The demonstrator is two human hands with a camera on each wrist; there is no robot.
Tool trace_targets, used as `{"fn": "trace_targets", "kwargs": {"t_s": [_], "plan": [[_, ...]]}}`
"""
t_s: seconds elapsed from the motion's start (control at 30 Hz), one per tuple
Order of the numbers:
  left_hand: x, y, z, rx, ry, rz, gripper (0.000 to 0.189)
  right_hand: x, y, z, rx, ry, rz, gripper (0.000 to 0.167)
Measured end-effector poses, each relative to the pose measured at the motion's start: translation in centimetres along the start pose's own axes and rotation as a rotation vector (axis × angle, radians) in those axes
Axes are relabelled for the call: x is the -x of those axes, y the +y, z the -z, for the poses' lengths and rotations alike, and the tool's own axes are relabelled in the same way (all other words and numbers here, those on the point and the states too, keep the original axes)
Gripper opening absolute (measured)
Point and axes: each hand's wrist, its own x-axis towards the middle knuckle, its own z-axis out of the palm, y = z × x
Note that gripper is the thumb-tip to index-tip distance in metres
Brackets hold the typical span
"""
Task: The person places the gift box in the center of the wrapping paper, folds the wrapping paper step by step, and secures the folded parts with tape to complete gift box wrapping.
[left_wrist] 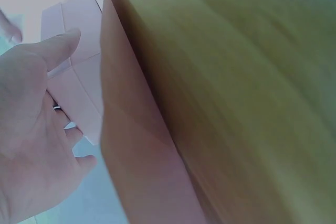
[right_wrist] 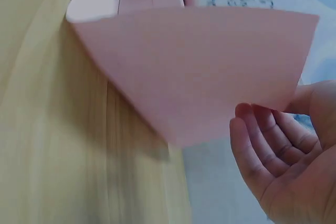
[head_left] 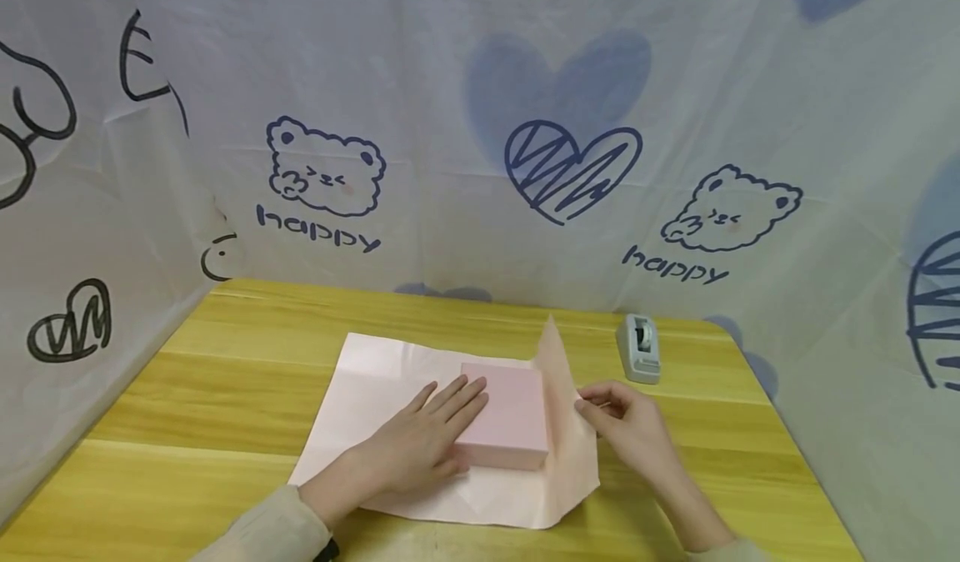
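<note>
A flat square pink box (head_left: 510, 412) lies on a sheet of pale pink wrapping paper (head_left: 375, 387). My left hand (head_left: 423, 437) rests on the box's left part, its fingers stretched across the top. In the left wrist view the thumb lies over the box (left_wrist: 79, 85). My right hand (head_left: 630, 420) pinches the paper's right edge between thumb and fingers. That side of the paper (right_wrist: 194, 61) stands raised off the table, beside the box's right side, with a pointed corner sticking up at the back.
A white tape dispenser (head_left: 640, 349) stands at the back right of the yellow wood-grain table (head_left: 247, 353). Behind the table and along its sides hangs a white cloth (head_left: 435, 178) printed with hearts and bears.
</note>
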Motion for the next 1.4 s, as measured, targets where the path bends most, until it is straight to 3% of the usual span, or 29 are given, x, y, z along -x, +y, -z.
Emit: {"fn": "trace_targets", "kwargs": {"t_s": [0.23,0.43,0.6,0.7,0.8,0.93,1.03,1.13,1.4], "plan": [[0.0,-0.2,0.1,-0.004,-0.002,0.009,0.085,-0.5,-1.4,-3.6,0.013,-0.047,0.113,0.015],[0.1,-0.2,0.0,0.023,-0.001,0.007,0.085,0.0,0.3,-4.6,0.006,-0.094,0.238,0.02],[0.2,0.0,0.2,0.09,-0.038,0.028,0.084,0.1,2.4,-4.3,0.095,-0.143,0.503,0.026],[0.2,0.1,0.2,0.113,-0.036,0.027,0.086,0.2,3.2,-4.0,0.199,-0.203,0.611,0.033],[0.3,0.0,0.1,0.137,-0.04,0.047,0.09,0.5,3.7,-3.9,0.33,-0.302,0.626,0.044],[0.5,-0.4,0.2,0.208,-0.076,0.149,0.097,0.7,3.9,-3.9,0.462,-0.402,0.63,0.053],[0.9,-0.8,0.3,0.268,-0.125,0.218,0.098,0.7,3.7,-3.9,0.495,-0.409,0.641,0.053],[1.2,-1.0,0.3,0.303,-0.163,0.234,0.098,0.6,3.5,-3.9,0.512,-0.412,0.644,0.052],[1.4,-1.7,0.0,0.347,-0.127,0.24,0.099,0.3,2.7,-5.0,0.6,-0.419,0.68,0.059]]}}
